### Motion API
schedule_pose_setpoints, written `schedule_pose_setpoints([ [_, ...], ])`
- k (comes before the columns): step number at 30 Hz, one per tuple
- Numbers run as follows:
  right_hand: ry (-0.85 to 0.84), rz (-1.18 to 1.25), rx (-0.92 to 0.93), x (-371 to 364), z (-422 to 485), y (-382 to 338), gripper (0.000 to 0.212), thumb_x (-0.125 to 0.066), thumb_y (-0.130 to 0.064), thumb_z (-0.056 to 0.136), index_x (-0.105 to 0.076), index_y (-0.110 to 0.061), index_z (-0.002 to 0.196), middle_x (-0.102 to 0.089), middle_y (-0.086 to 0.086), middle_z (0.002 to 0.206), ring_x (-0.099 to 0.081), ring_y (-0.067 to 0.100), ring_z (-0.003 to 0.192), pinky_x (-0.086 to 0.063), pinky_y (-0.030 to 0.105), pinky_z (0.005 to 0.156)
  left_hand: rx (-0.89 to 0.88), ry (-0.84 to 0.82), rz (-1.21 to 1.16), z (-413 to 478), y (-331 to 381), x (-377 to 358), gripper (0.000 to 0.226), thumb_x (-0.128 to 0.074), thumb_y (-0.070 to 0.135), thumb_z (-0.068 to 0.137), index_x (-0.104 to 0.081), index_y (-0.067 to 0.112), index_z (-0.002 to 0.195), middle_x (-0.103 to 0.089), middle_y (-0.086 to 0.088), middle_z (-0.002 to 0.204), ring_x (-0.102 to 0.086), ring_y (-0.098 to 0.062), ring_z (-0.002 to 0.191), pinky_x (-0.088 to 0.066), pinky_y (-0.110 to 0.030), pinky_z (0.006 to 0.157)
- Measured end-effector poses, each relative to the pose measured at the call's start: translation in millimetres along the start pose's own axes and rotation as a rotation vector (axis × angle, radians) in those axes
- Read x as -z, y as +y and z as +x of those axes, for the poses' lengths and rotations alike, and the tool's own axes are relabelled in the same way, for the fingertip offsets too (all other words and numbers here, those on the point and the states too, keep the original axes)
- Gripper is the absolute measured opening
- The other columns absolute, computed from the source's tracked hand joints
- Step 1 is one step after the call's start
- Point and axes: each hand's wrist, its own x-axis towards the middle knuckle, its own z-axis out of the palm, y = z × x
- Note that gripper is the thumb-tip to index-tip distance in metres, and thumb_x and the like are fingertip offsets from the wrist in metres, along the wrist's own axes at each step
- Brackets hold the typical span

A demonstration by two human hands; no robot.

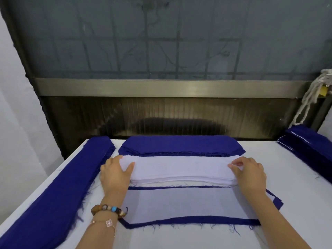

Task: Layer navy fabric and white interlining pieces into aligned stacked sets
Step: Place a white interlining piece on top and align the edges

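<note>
A thick stack of white interlining pieces (pixel 181 169) lies across the middle of the table. My left hand (pixel 115 174) rests on its left end with the thumb spread over the top sheet. At the right end, my right hand (pixel 249 174) pinches the corner of the top sheet with its fingertips. In front of the stack lies a layered set (pixel 190 203): a white interlining piece on navy fabric, with a navy border showing all round. Behind the stack sits a pile of navy pieces (pixel 181 145).
A long navy pile (pixel 59 187) runs along the table's left edge. Another navy pile (pixel 309 142) sits at the right edge. A dark machine housing with a metal bar (pixel 170 88) stands behind the white table (pixel 296 177). White cord (pixel 312 94) hangs at the right.
</note>
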Motion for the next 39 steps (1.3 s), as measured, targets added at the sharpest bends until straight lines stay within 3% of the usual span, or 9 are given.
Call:
schedule_pose_setpoints([
  [3, 0.006, 0.018, 0.003, -0.8, 0.6, -0.6, 0.014, -0.067, -0.031, 0.088, -0.064, -0.018, 0.092, -0.061, 0.006, 0.104, -0.049, 0.025, 0.096, -0.042, 0.034, 0.076, 0.052, -0.043, 0.016, 3.0, -2.9, -1.2, 0.061, -0.061, 0.051, 0.087, -0.055, 0.012, 0.134, -0.056, -0.015, 0.130, -0.049, -0.033, 0.114, -0.041, -0.043, 0.094],
  [14, 0.002, 0.007, 0.075, -2.4, 5.4, 3.6, 0.011, -0.065, -0.029, 0.089, -0.056, -0.026, 0.085, -0.058, 0.004, 0.111, -0.045, 0.025, 0.104, -0.033, 0.032, 0.081, 0.037, 0.139, -0.013, 6.4, 1.8, 12.4, 0.016, -0.071, 0.029, 0.085, -0.065, 0.020, 0.097, -0.057, -0.008, 0.116, -0.048, -0.031, 0.108, -0.038, -0.044, 0.087],
  [18, -0.043, 0.046, 0.106, -4.4, 5.9, 7.2, 0.008, -0.060, -0.028, 0.092, -0.055, -0.025, 0.088, -0.059, 0.002, 0.112, -0.045, 0.023, 0.108, -0.030, 0.031, 0.084, -0.081, 0.036, -0.339, 5.5, 3.2, 12.1, 0.012, -0.066, 0.012, 0.089, -0.064, 0.016, 0.100, -0.064, -0.002, 0.100, -0.058, -0.026, 0.100, -0.042, -0.028, 0.078],
  [21, -0.065, 0.044, 0.105, -3.2, 5.1, 7.6, 0.007, -0.058, -0.031, 0.093, -0.053, -0.026, 0.091, -0.057, 0.001, 0.114, -0.045, 0.021, 0.108, -0.032, 0.031, 0.085, -0.102, -0.072, -0.293, 6.7, 5.0, 7.5, 0.029, -0.057, 0.006, 0.093, -0.063, 0.012, 0.121, -0.064, -0.006, 0.116, -0.058, -0.023, 0.106, -0.042, -0.024, 0.088],
  [25, -0.073, 0.063, 0.091, -0.9, 4.5, 7.0, 0.007, -0.059, -0.032, 0.093, -0.055, -0.027, 0.097, -0.056, 0.001, 0.118, -0.045, 0.021, 0.109, -0.031, 0.032, 0.086, -0.062, -0.085, -0.432, 6.6, 3.4, 8.7, 0.032, -0.052, -0.005, 0.088, -0.074, 0.017, 0.088, -0.066, 0.000, 0.104, -0.054, -0.006, 0.088, -0.037, -0.003, 0.076],
  [27, -0.080, 0.070, 0.074, 0.7, 4.8, 7.1, 0.012, -0.059, -0.032, 0.093, -0.057, -0.025, 0.101, -0.056, 0.003, 0.119, -0.046, 0.022, 0.109, -0.032, 0.033, 0.086, -0.021, -0.060, -0.541, 5.9, 2.4, 11.6, 0.038, -0.052, -0.006, 0.086, -0.073, 0.019, 0.068, -0.067, 0.009, 0.088, -0.055, -0.004, 0.084, -0.037, -0.007, 0.074],
  [30, -0.093, 0.076, 0.035, 2.9, 4.9, 6.8, 0.028, -0.061, -0.033, 0.091, -0.056, -0.020, 0.115, -0.055, 0.007, 0.123, -0.048, 0.026, 0.111, -0.038, 0.039, 0.089, 0.040, -0.043, -0.633, 6.0, 1.0, 15.3, 0.037, -0.051, -0.003, 0.088, -0.073, 0.019, 0.066, -0.068, 0.009, 0.076, -0.054, -0.008, 0.075, -0.042, -0.026, 0.075],
  [35, -0.227, 0.118, -0.068, 8.8, 10.9, 6.1, 0.062, -0.063, -0.038, 0.089, -0.037, -0.020, 0.143, -0.041, 0.010, 0.145, -0.038, 0.032, 0.131, -0.033, 0.048, 0.106, 0.025, -0.055, -0.720, 8.5, -0.8, 17.7, 0.032, -0.048, -0.001, 0.094, -0.070, 0.012, 0.073, -0.067, 0.013, 0.093, -0.057, -0.004, 0.093, -0.044, -0.030, 0.090],
  [39, -0.353, 0.146, -0.001, 12.4, 15.5, 13.5, 0.046, -0.060, -0.033, 0.092, -0.046, -0.028, 0.136, -0.038, 0.006, 0.147, -0.033, 0.027, 0.135, -0.025, 0.045, 0.112, -0.059, -0.040, -0.784, 9.9, -1.9, 19.8, 0.035, -0.045, -0.005, 0.092, -0.068, 0.011, 0.071, -0.069, 0.009, 0.097, -0.060, -0.002, 0.097, -0.043, -0.027, 0.093],
])
